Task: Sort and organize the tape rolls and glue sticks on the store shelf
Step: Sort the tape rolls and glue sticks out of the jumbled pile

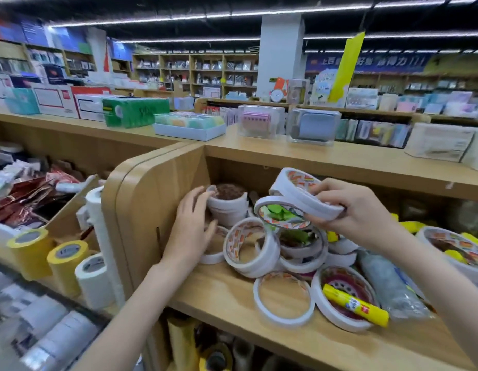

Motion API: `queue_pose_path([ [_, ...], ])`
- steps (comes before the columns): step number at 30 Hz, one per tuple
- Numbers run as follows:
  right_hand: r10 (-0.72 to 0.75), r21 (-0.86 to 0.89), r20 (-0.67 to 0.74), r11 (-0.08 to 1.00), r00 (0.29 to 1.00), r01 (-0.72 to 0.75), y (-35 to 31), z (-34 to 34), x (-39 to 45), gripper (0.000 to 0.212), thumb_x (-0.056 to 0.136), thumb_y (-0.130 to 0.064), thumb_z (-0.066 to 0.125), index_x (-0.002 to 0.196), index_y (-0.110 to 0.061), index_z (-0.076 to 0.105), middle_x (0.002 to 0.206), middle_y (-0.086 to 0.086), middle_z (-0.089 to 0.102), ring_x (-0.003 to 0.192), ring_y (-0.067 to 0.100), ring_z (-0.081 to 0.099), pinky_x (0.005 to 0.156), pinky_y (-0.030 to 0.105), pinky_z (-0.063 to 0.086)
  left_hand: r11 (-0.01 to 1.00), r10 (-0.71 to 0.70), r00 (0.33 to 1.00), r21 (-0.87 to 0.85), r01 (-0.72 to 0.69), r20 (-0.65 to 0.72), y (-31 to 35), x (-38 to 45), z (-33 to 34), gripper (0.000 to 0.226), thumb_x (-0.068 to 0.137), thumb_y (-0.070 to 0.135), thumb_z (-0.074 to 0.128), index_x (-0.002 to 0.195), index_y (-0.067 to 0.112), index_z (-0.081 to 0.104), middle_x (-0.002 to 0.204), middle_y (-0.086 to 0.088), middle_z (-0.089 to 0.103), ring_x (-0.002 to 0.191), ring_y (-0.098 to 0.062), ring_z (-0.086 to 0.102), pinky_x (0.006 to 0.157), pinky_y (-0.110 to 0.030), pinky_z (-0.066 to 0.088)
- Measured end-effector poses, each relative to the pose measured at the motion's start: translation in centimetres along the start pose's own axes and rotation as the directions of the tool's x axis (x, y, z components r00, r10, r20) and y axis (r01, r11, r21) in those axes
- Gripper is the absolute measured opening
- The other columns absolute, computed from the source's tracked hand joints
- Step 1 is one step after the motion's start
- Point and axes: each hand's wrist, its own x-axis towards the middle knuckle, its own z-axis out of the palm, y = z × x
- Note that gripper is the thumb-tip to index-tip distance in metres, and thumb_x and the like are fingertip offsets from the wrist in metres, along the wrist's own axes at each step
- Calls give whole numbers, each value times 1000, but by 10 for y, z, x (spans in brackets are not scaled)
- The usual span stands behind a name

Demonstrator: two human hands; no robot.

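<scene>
White tape rolls lie heaped on a wooden shelf. My right hand holds two thin white tape rolls above the heap. My left hand rests with spread fingers against a stack of small white rolls at the shelf's back left corner. A tilted roll leans in the middle of the heap. Two flat rolls lie at the front, one empty and one with a yellow glue stick across it. More yellow glue sticks show behind my right wrist.
A rounded wooden side panel bounds the shelf on the left. Beyond it stand yellow tape rolls and white rolls. A clear-wrapped bundle lies right of the heap. Boxes sit on the shelf top.
</scene>
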Motion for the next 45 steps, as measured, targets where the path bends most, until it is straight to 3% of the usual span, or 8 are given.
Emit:
queue_pose_path([
  [7, -193, -45, 72, 979, 978, 197, -37, 46, 57, 12, 72, -20, 70, 77, -9, 67, 97, 1, 57, 85, 14, 55, 77, 27, 41, 926, -301, 954, -234, 295, 12, -2, -80, -22, 48, 90, 7, 55, 135, 11, 39, 128, 4, 45, 121, -10, 46, 98, -18, 32],
  [11, -99, -438, 479, 834, 872, 335, -49, 109, 75, 45, 83, -38, 60, 125, -21, 54, 132, 5, 41, 115, 28, 42, 93, 45, 33, 905, -333, 942, -268, 330, 39, 4, -83, -26, 58, 92, 17, 54, 144, 17, 28, 135, 10, 37, 125, -1, 37, 106, -22, 30],
  [16, -52, -98, 655, 983, 753, 152, -49, 100, 91, 43, 79, -41, 69, 114, -16, 61, 124, 1, 46, 101, 11, 43, 82, 23, 40, 931, -266, 952, -217, 294, 152, 6, -74, -19, 61, 94, 30, 49, 148, 18, 23, 152, 4, 27, 138, -6, 24, 114, -22, 18],
  [24, -52, -143, 296, 985, 954, 99, -28, 88, 95, 29, 85, -40, 60, 100, -16, 67, 112, -2, 51, 98, 21, 49, 87, 38, 42, 938, -260, 963, -220, 269, 73, 2, -66, -13, 62, 92, 32, 52, 146, 23, 23, 152, 7, 22, 137, -4, 22, 114, -26, 20],
  [28, -21, -452, 394, 866, 919, 213, -26, 88, 94, 37, 94, -45, 41, 117, -22, 58, 130, -1, 42, 95, 24, 56, 71, 32, 44, 994, -89, 990, -60, 96, 113, 2, -58, -5, 47, 93, 34, 50, 138, 25, 41, 150, 9, 23, 137, -9, 16, 112, -27, 16],
  [32, -115, -424, 518, 826, 847, 372, -19, 84, 93, 34, 93, -26, 50, 127, -24, 49, 143, -7, 31, 112, 18, 49, 75, 33, 48, 999, -13, 993, 51, 7, 121, 1, -41, 3, 42, 92, 45, 39, 113, 17, 63, 134, 1, 49, 122, -15, 27, 101, -39, 37],
  [38, -101, -464, 475, 815, 874, 347, -17, 92, 96, 21, 90, -14, 53, 109, -22, 58, 109, -5, 56, 100, 19, 52, 68, 32, 46, 975, 143, 983, 155, -160, 114, -8, -38, 1, 39, 87, 39, 39, 95, 12, 66, 92, 3, 63, 93, -14, 40, 74, -36, 53],
  [45, 36, -209, 227, 978, 973, 13, -6, 101, 99, 10, 89, -18, 55, 98, -14, 56, 91, -1, 50, 92, 25, 54, 71, 32, 41, 973, 89, 994, 208, -99, 60, -13, -37, -5, 33, 83, 19, 62, 115, 10, 60, 104, -5, 60, 99, -18, 42, 77, -35, 53],
])
